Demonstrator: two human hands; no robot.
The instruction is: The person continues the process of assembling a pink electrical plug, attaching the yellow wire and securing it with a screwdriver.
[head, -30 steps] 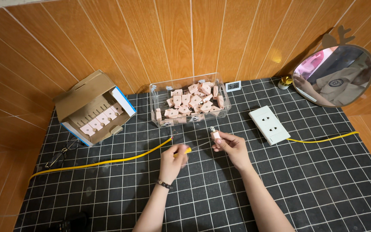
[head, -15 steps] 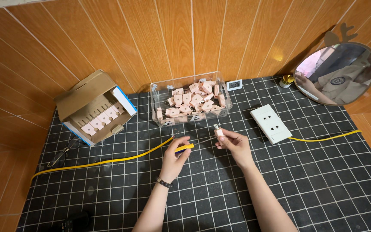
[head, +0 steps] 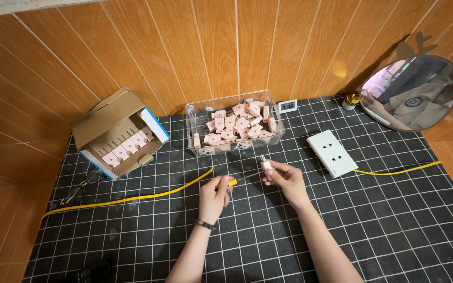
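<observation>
Our left hand [head: 214, 195] pinches a small yellow-handled screwdriver [head: 230, 182] near the middle of the worktop [head: 394, 230]. Our right hand [head: 285, 178] grips a small pink plug [head: 266, 165] just beside it. A clear bin [head: 235, 126] of pink plugs sits toward the back edge, with a white socket [head: 332, 153] at its right.

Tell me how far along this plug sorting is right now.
Done: one row of pink plugs sits slotted in the cardboard box. In hand: the right hand holds one plug; the left hand holds a small yellow tool. Left: the clear bin holds many loose plugs.
</observation>
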